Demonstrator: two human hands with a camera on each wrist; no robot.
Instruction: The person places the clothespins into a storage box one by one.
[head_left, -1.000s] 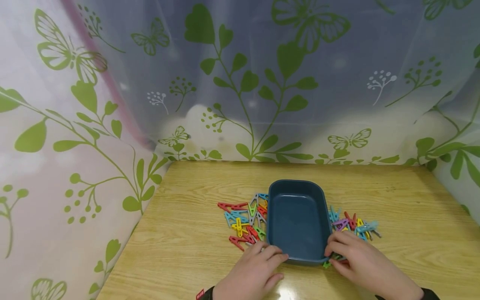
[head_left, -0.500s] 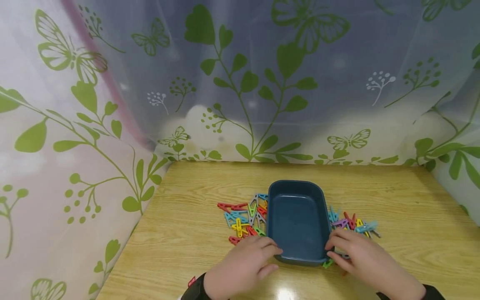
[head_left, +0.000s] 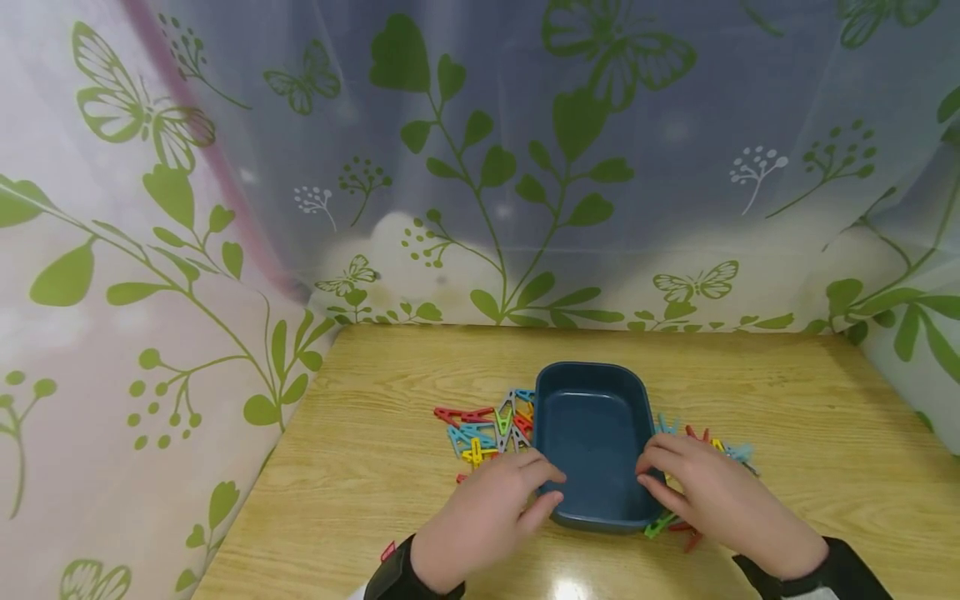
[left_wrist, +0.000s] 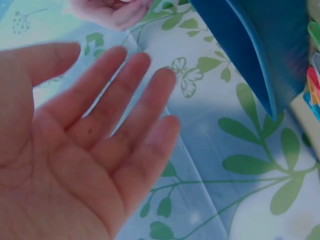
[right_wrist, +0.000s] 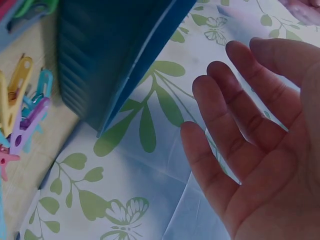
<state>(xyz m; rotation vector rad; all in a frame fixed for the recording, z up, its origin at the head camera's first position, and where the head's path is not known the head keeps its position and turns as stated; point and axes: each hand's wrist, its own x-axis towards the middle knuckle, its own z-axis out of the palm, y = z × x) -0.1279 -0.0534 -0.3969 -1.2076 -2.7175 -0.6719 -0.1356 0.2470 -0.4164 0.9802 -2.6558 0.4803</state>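
A dark blue rectangular tub (head_left: 592, 442) stands upright on the wooden table, its inside bare. My left hand (head_left: 487, 512) hovers over its near left rim, thumb and fingers apart. Over the near right side is my right hand (head_left: 701, 483), fingers loosely bent and nothing between them. Both wrist views show bare palms beside the tub wall (left_wrist: 290, 55). Several coloured clothespins (head_left: 480, 417) lie left of the tub, partly hidden by my left hand. More clothespins (head_left: 660, 525) lie on the right, partly under my right hand; yellow and purple clothespins (right_wrist: 31, 125) show in the right wrist view.
The wooden table (head_left: 375, 367) extends around the tub and the clothespins. A curtain (head_left: 480, 167) printed with leaves and butterflies hangs at the back and along both sides.
Both hands have come up from the tub's rim. The left hand has shifted forward over the left clothespins; the right has moved forward and slightly left, over the rim. The tub stays in place.
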